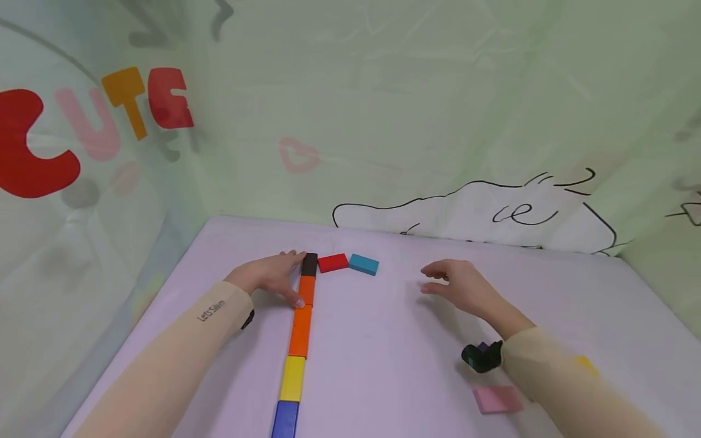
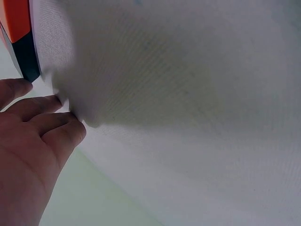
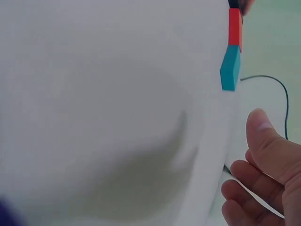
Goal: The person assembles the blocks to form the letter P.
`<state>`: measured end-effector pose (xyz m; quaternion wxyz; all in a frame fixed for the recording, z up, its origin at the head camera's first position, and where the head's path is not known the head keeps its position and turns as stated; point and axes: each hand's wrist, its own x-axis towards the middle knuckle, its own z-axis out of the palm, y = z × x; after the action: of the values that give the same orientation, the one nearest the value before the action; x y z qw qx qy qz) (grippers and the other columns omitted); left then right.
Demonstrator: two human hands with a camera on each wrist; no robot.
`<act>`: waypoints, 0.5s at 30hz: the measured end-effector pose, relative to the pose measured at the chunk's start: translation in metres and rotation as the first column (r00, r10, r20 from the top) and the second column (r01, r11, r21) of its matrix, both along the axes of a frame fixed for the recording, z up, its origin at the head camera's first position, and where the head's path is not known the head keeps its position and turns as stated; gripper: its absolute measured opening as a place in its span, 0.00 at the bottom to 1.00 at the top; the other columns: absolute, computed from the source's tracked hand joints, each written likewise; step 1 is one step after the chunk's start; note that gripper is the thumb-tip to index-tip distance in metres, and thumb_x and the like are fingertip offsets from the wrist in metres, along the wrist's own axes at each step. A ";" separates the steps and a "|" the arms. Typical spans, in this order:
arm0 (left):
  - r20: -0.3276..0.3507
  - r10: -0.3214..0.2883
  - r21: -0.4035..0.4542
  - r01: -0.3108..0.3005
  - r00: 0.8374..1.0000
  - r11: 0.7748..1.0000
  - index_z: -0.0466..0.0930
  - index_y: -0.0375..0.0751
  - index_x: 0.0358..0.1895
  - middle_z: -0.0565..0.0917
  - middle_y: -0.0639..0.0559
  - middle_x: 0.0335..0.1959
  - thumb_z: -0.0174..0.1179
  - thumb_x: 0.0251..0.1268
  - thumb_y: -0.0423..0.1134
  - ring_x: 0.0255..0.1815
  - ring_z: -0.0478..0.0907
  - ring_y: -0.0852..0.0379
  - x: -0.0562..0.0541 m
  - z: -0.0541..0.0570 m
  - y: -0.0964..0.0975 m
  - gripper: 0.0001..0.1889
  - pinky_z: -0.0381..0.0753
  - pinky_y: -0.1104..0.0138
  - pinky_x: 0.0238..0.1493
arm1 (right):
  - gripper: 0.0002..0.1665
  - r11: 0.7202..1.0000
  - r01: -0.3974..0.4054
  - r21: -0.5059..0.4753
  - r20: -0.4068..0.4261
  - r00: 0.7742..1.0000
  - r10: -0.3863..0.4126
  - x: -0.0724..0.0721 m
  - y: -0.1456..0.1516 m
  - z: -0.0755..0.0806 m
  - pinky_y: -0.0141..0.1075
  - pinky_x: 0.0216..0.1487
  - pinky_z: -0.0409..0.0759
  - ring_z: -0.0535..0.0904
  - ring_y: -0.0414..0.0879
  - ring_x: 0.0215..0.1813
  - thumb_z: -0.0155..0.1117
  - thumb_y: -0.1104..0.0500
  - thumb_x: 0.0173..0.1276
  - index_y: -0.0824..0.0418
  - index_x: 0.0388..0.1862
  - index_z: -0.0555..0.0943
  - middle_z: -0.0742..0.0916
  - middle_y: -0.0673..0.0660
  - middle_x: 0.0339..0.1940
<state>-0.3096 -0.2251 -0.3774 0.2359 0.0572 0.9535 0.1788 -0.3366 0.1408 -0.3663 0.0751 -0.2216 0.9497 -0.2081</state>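
A line of rectangular blocks runs away from me on the table: a blue block [image 1: 285,420], a yellow block [image 1: 292,378], two orange blocks [image 1: 300,331] and a black block [image 1: 309,264] at the far end. A red block [image 1: 333,263] and a teal block [image 1: 364,264] extend rightward from the black one, slightly angled to each other. My left hand [image 1: 272,274] lies along the line's left side, index fingertip at the black block's far end, thumb at the orange blocks. To the right of the teal block, my right hand [image 1: 462,286] hovers with loosely bent fingers and holds nothing.
A pink block [image 1: 499,399] lies near my right forearm, and a yellow piece [image 1: 588,365] is partly covered by the sleeve. Printed cloth walls [image 1: 383,121] rise behind the table's [image 1: 372,365] far edge and on its left.
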 end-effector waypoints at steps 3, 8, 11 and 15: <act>0.000 -0.006 0.000 0.006 1.000 1.000 0.50 0.41 0.83 0.53 0.38 0.84 0.75 0.57 0.50 0.85 0.48 0.37 -0.001 -0.001 0.000 0.55 0.54 0.41 0.81 | 0.25 1.000 0.009 -0.007 -0.022 1.000 -0.009 0.013 0.028 0.001 0.59 0.61 0.81 0.83 0.65 0.59 0.74 0.56 0.66 0.67 0.58 0.84 0.88 0.66 0.55; -0.003 -0.015 0.003 0.015 1.000 1.000 0.50 0.41 0.83 0.53 0.37 0.84 0.75 0.57 0.50 0.85 0.48 0.37 -0.004 -0.004 -0.001 0.55 0.54 0.41 0.81 | 0.24 0.997 0.082 0.012 -0.052 0.995 -0.081 0.034 0.080 -0.003 0.60 0.56 0.84 0.83 0.66 0.57 0.73 0.57 0.66 0.66 0.58 0.84 0.88 0.67 0.55; -0.004 -0.014 -0.001 0.014 1.000 1.000 0.49 0.41 0.83 0.53 0.37 0.84 0.75 0.57 0.50 0.84 0.48 0.36 -0.005 -0.006 -0.003 0.56 0.54 0.41 0.81 | 0.23 0.992 0.125 0.034 -0.079 0.989 -0.122 0.044 0.111 -0.007 0.60 0.54 0.84 0.83 0.67 0.55 0.74 0.58 0.66 0.66 0.57 0.84 0.88 0.67 0.54; 0.001 -0.003 -0.009 0.003 1.000 1.000 0.49 0.42 0.83 0.52 0.37 0.84 0.75 0.58 0.51 0.85 0.48 0.36 -0.004 -0.006 -0.007 0.56 0.53 0.41 0.82 | 0.23 0.985 0.161 0.069 -0.120 0.981 -0.152 0.053 0.148 -0.012 0.62 0.53 0.83 0.83 0.69 0.55 0.75 0.57 0.65 0.66 0.56 0.85 0.88 0.67 0.54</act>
<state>-0.3134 -0.2321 -0.3832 0.2367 0.0575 0.9541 0.1741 -0.2837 0.2886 -0.3779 0.0125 -0.1548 0.9743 -0.1631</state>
